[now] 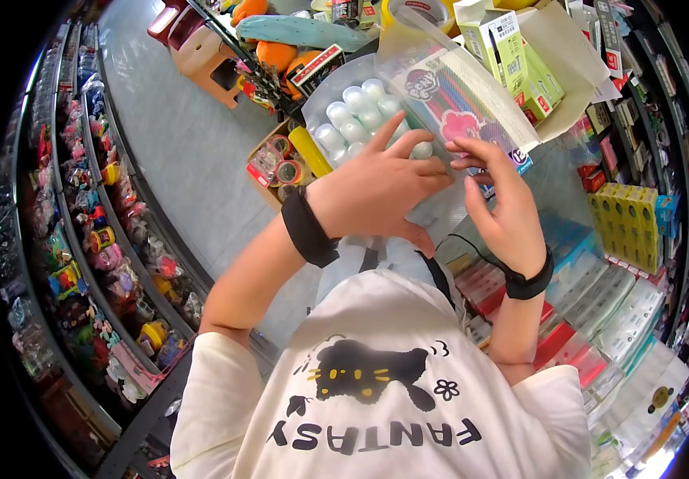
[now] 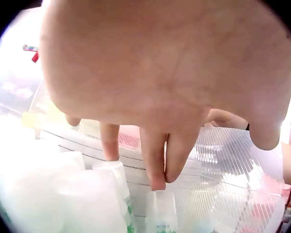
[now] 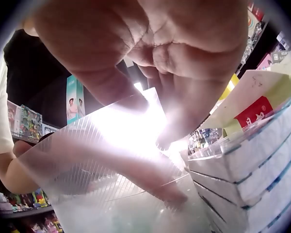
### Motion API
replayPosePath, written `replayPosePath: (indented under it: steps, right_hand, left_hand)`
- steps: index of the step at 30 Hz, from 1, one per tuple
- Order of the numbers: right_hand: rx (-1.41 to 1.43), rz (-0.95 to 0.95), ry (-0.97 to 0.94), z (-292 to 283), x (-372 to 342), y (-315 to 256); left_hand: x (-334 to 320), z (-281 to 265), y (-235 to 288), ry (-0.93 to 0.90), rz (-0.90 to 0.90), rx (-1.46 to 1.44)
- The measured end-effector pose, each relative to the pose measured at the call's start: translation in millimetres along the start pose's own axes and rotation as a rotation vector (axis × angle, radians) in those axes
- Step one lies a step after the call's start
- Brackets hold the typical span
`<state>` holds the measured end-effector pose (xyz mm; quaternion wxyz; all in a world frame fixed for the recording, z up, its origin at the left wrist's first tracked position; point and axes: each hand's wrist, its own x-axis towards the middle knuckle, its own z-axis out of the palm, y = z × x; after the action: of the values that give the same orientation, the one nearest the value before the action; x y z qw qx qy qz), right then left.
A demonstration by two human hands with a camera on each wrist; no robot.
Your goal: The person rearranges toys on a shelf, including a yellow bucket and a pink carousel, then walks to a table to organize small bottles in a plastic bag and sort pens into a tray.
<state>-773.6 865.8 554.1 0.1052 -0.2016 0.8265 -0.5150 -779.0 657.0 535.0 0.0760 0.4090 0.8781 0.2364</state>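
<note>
The left hand (image 1: 384,184), fingers extended, lies over white-capped bottles (image 1: 354,98) in a translucent tub (image 1: 324,85), presumably steadying them; the right hand (image 1: 508,211), close by, curls at a ribbed plastic sheet (image 3: 75,196), perhaps holding it aside; glare leaves me unsure whether it pinches.

**FANTASY Is Reading Upside Down**

Across the front of the person's white T-shirt (image 1: 352,319), dark capitals are spelling FANTASY, inverted in the head view. What looks like the number 12 is standing at the lower corner of the pack of coloured pencils (image 1: 472,96). White characters are running sideways on a red label (image 3: 253,112), not clearly legible. Green print on a white-capped bottle (image 2: 161,211) is staying too small to read.
</note>
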Motion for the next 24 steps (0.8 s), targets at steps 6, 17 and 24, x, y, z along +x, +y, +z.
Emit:
replayPosePath:
  steps: [6,17,24]
  right_hand:
    - [0.036,-0.031,-0.002,-1,1,4]
    - [-0.022,-0.044,-0.021,-1,4,2]
    - [-0.089,-0.07,0.016,4,6,-1]
  left_hand:
    - [-7,-21,-2,-0.105,0.019,-0.05]
    - [-52,1,13,0.057,-0.147,-0.138]
    - [-47,26,15,0.292,-0.358,-0.275]
